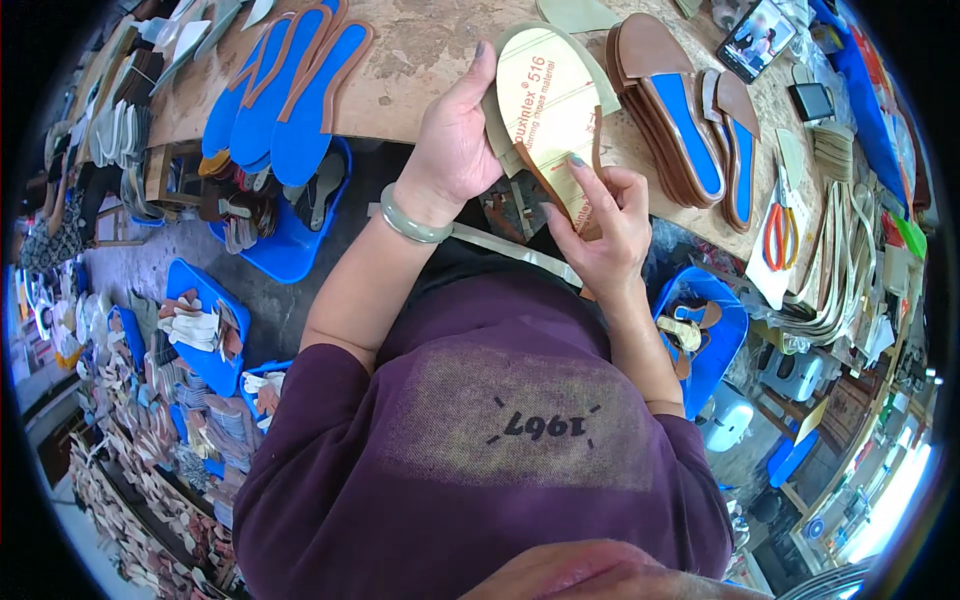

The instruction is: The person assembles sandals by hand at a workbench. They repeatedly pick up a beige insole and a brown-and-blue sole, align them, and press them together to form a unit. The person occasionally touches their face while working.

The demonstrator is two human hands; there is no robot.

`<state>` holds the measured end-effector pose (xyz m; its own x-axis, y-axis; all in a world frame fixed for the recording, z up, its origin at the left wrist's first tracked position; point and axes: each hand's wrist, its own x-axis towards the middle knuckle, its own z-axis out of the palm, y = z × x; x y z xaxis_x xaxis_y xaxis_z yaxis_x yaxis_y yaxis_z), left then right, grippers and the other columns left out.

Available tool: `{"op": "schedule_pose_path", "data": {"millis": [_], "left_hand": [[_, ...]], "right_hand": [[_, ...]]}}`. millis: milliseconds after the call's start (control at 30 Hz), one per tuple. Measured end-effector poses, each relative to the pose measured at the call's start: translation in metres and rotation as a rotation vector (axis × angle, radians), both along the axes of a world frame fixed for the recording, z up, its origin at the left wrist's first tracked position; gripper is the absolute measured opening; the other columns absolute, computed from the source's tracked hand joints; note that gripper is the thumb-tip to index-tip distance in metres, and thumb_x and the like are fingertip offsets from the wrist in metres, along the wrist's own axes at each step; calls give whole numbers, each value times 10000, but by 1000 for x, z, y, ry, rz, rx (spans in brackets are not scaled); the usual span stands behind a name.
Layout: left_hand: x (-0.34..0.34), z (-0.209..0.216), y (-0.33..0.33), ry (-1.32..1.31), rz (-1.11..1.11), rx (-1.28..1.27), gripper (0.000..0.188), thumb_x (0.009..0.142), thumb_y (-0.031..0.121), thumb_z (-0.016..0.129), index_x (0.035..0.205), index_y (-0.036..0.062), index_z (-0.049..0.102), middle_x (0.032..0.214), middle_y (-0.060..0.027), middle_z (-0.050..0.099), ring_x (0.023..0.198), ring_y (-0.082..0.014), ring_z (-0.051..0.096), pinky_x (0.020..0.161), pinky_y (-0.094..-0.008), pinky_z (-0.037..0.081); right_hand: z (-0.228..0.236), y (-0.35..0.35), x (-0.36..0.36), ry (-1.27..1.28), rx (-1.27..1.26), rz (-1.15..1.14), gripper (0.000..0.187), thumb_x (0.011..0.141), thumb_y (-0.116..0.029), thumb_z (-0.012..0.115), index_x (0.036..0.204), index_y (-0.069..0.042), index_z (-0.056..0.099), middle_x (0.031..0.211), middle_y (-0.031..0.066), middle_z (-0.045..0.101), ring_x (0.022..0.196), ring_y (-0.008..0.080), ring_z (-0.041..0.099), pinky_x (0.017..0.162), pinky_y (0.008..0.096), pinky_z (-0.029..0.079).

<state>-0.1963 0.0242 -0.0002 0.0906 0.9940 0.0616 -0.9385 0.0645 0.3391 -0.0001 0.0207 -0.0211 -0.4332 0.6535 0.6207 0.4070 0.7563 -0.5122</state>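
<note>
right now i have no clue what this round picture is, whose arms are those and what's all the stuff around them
The picture comes from a wide fisheye camera worn on a person's head, looking down, so edges bend. The arms are the wearer's own. The left hand holds a pale shoe insole up over a wooden workbench. The right hand grips a brown strap at the insole's lower end. On the bench lie blue-and-brown insoles on the left, a stack of similar ones on the right, a phone and orange-handled scissors. Blue bins of parts sit below.
</note>
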Motion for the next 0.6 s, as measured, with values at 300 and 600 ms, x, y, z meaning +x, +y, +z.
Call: {"op": "schedule_pose_path", "data": {"millis": [300,600], "left_hand": [[0,4,-1,77,32,-29,579,1030,448,324,1371,-15,393,1336,-178,513,1235,-286,527,1037,-441,449],[2,4,-1,149,77,-56,568,1035,435,317,1371,-16,392,1341,-173,510,1236,-277,526,1046,-437,444]], "right_hand": [[0,-2,0,-46,-52,-17,568,637,-148,831,1181,-157,669,943,96,549,695,202,605,570,318,528],[2,-1,1,-71,-52,-21,555,650,-160,821,1184,-164,669,945,88,546,692,199,603,581,318,534]]}}
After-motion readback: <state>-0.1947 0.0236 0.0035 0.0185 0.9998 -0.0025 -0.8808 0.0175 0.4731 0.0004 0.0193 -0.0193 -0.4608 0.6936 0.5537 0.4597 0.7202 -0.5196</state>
